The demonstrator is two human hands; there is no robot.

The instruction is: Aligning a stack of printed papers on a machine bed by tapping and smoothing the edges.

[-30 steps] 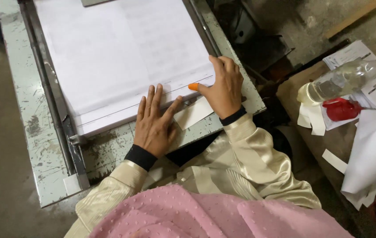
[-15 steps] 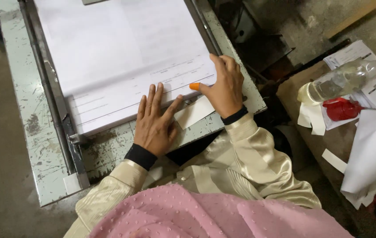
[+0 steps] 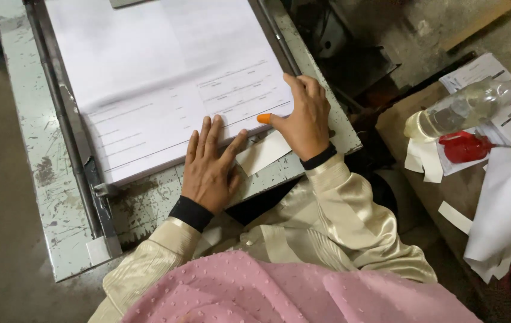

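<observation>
A thick stack of white printed sheets (image 3: 165,96) lies on a worn grey metal machine table (image 3: 40,149). My left hand (image 3: 210,167) rests flat, fingers apart, on the stack's near edge. My right hand (image 3: 306,116) presses on the stack's near right corner; its thumb wears an orange rubber tip (image 3: 264,118). A small white paper slip (image 3: 263,152) lies on the table between the two hands, just below the stack. Neither hand grips anything.
Metal guide rails run along the left side (image 3: 67,137) and the right side (image 3: 276,39) of the stack. To the right, a cardboard box (image 3: 399,119) holds a clear plastic bottle (image 3: 465,107), a red object (image 3: 462,146) and loose white paper (image 3: 507,203).
The sheets have slid further from me under my hands, showing more printed lines near the edge. Both hands stay at nearly the same spot on the stack.
</observation>
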